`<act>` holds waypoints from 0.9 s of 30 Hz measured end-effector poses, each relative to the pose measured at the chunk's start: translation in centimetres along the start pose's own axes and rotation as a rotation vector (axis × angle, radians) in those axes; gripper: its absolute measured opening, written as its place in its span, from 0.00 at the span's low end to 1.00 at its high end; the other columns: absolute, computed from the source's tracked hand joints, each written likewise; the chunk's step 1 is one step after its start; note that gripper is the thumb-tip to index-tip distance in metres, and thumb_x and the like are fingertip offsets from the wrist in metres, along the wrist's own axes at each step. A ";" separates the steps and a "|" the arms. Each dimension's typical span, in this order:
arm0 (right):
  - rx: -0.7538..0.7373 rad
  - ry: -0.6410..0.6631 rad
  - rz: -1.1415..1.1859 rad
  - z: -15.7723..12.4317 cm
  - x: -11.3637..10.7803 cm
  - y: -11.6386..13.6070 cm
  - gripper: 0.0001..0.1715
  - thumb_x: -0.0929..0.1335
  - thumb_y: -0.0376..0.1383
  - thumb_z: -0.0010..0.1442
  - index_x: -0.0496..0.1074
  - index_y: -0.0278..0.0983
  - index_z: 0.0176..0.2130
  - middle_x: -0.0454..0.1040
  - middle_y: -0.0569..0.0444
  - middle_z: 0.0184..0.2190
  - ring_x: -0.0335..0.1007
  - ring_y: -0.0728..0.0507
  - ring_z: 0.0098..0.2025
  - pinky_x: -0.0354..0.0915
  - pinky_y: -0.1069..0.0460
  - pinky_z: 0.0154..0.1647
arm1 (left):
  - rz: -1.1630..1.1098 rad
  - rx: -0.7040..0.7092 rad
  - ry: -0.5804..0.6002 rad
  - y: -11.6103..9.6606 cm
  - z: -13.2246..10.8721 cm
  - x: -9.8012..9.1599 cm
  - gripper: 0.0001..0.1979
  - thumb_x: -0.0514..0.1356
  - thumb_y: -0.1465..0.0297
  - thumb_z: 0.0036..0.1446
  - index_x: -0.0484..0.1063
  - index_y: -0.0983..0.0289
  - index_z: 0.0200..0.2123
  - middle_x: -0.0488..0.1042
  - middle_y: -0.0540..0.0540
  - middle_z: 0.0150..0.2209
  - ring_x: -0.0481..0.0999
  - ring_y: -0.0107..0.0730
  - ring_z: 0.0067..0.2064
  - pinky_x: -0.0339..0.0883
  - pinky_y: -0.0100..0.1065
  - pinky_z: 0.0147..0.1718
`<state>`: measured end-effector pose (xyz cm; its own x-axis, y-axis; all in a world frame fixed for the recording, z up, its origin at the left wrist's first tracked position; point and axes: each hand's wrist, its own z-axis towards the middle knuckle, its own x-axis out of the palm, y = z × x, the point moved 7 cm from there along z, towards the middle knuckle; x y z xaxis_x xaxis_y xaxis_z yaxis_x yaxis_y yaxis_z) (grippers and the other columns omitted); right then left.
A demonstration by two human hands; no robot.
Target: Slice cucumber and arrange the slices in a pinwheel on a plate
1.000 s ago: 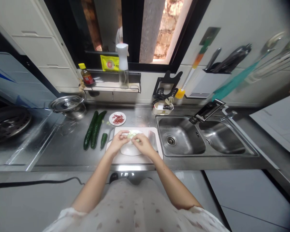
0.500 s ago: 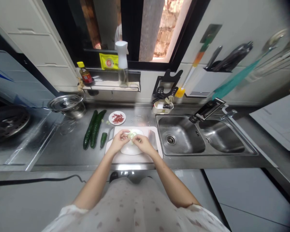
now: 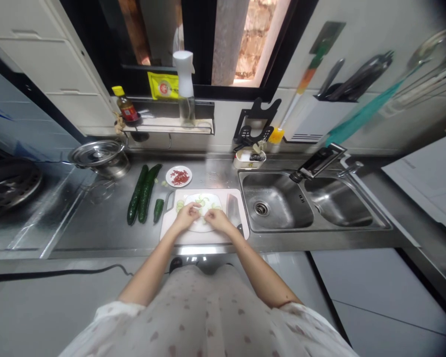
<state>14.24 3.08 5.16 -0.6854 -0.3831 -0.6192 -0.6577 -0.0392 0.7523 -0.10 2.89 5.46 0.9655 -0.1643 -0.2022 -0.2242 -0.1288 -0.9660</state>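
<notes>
A white cutting board (image 3: 178,233) lies on the steel counter in front of me. On it stands a white plate (image 3: 208,199) with pale green cucumber slices (image 3: 203,202). My left hand (image 3: 187,216) and my right hand (image 3: 217,218) rest over the plate's near side, fingers curled and pinched close together. What they pinch is too small to make out. A cleaver (image 3: 233,210) lies flat on the board's right side, just beyond my right hand.
Two whole cucumbers (image 3: 141,193) and a short cut piece (image 3: 158,209) lie left of the board. A small dish of red bits (image 3: 179,176) sits behind. A lidded steel pot (image 3: 98,156) stands far left; a double sink (image 3: 305,203) lies right.
My hands have drawn back toward me from the plate's middle, uncovering the cucumber slices on it. The camera has tilted slightly, so everything sits a little higher in view.
</notes>
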 end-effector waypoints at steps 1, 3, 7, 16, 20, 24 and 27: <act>0.013 0.015 -0.027 0.0 0.2 -0.2 0.10 0.65 0.31 0.55 0.76 0.33 0.30 0.77 0.53 0.27 0.69 0.48 0.31 0.59 0.57 0.31 | 0.028 -0.011 0.006 0.4 0.1 0.1 0.16 0.62 0.73 0.45 0.72 0.67 0.40 0.69 0.46 0.23 0.67 0.23 0.24 0.61 0.26 0.27; 0.036 0.041 -0.083 -0.1 0.7 -0.4 0.11 0.64 0.31 0.55 0.77 0.32 0.30 0.77 0.52 0.28 0.69 0.48 0.30 0.57 0.57 0.30 | 0.111 -0.016 0.009 1.1 0.2 0.3 0.15 0.60 0.75 0.45 0.72 0.67 0.40 0.69 0.47 0.24 0.68 0.24 0.25 0.61 0.26 0.28; 0.077 0.084 -0.199 -0.6 1.4 -0.6 0.12 0.64 0.31 0.57 0.77 0.32 0.32 0.78 0.50 0.30 0.69 0.48 0.32 0.56 0.57 0.31 | 0.332 -0.010 0.016 2.0 0.2 0.7 0.16 0.58 0.76 0.48 0.74 0.66 0.42 0.73 0.49 0.27 0.70 0.27 0.29 0.63 0.27 0.32; 0.137 0.127 -0.472 -1.4 2.2 -0.4 0.15 0.60 0.34 0.63 0.75 0.34 0.41 0.77 0.45 0.39 0.71 0.44 0.40 0.57 0.54 0.35 | 0.643 -0.037 0.029 2.8 -0.2 1.7 0.16 0.56 0.74 0.53 0.74 0.62 0.45 0.78 0.55 0.36 0.74 0.34 0.38 0.62 0.30 0.38; 0.114 0.126 -0.513 -1.5 2.5 -0.2 0.16 0.60 0.34 0.64 0.74 0.34 0.42 0.77 0.45 0.40 0.71 0.43 0.42 0.58 0.54 0.36 | 0.698 -0.035 0.043 2.8 -0.3 2.0 0.17 0.55 0.74 0.54 0.74 0.61 0.46 0.78 0.56 0.38 0.75 0.36 0.40 0.62 0.31 0.40; 0.095 0.116 -0.531 -1.5 2.6 -0.2 0.16 0.59 0.34 0.64 0.74 0.34 0.42 0.77 0.45 0.40 0.71 0.43 0.42 0.59 0.53 0.37 | 0.740 -0.037 0.047 2.7 -0.4 2.1 0.17 0.55 0.74 0.54 0.74 0.60 0.47 0.78 0.56 0.38 0.75 0.36 0.41 0.62 0.31 0.40; 0.099 0.118 -0.541 -1.5 2.7 -0.3 0.15 0.59 0.34 0.64 0.73 0.35 0.42 0.76 0.45 0.41 0.71 0.43 0.43 0.59 0.53 0.37 | 0.767 -0.028 0.048 2.6 -0.5 2.1 0.17 0.55 0.74 0.55 0.73 0.60 0.47 0.78 0.55 0.38 0.75 0.37 0.41 0.62 0.31 0.40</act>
<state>13.05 0.69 3.61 -0.2066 -0.4333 -0.8772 -0.9359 -0.1738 0.3063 1.33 1.75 2.58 0.5315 -0.2603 -0.8061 -0.8328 0.0137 -0.5535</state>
